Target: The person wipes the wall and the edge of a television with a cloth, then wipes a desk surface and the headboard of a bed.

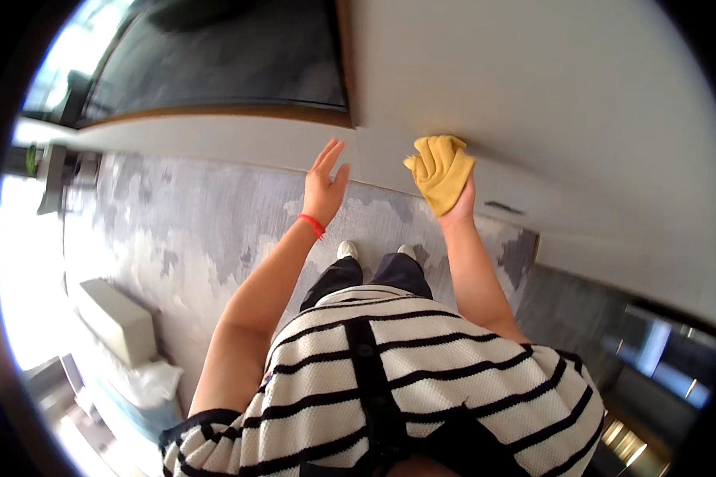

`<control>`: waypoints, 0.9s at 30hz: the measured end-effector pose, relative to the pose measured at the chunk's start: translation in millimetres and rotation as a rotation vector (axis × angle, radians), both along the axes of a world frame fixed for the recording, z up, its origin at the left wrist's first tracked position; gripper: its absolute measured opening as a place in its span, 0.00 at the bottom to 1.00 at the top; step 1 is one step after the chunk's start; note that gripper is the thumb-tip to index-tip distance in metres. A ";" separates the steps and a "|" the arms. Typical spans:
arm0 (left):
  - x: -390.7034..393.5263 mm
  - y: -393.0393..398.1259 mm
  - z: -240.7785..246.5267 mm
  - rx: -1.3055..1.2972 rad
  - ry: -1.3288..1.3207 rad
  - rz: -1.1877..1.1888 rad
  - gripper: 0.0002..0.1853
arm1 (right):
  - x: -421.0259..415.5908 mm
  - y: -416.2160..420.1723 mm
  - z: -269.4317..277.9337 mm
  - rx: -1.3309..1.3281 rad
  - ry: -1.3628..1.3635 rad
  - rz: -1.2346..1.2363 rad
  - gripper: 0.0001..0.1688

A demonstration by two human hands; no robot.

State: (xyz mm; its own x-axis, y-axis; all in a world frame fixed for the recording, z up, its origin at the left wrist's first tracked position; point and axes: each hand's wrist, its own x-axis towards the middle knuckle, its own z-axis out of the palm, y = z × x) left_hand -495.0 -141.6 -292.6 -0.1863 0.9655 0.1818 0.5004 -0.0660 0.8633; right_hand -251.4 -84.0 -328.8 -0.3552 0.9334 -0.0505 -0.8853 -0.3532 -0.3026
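A folded yellow cloth (pixel 440 173) covers the fingers of my right hand (pixel 464 200), which holds it up against or just in front of a pale flat panel (pixel 531 107). Whether the cloth touches the panel I cannot tell. My left hand (pixel 325 182) holds nothing; its fingers point away from me and the thumb stands apart. It is near the lower corner of a brown-framed dark glass panel (pixel 232 65). A red cord bracelet (pixel 312 226) circles my left wrist.
A dark handle (pixel 504 207) sits low on the pale panel. Below lies a mottled grey floor (pixel 215 220), with my shoes on it. At the left is a bed (pixel 137 393) with a pale headboard or box-like end (pixel 122 322). Darker flooring (pixel 573 304) begins at the right.
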 end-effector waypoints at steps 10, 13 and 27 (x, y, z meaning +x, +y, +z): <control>-98.9 18.2 -84.7 -0.118 -0.911 0.603 0.40 | -171.7 22.1 -19.6 1.369 -1.669 -0.110 0.37; -140.9 55.9 -102.4 0.027 -1.065 0.649 0.43 | -218.2 39.6 -13.4 1.473 -1.979 -0.137 0.43; -325.5 179.9 -107.2 0.258 -0.556 1.130 0.35 | -315.3 108.6 -20.0 1.724 -2.140 0.076 0.45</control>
State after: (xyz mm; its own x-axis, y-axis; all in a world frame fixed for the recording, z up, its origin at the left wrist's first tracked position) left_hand -820.5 38.3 -399.8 -0.9849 0.1709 -0.0266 -0.0338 -0.0390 0.9987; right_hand -566.7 24.6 -348.8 -0.8136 0.5700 0.1145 0.5637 0.8216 -0.0845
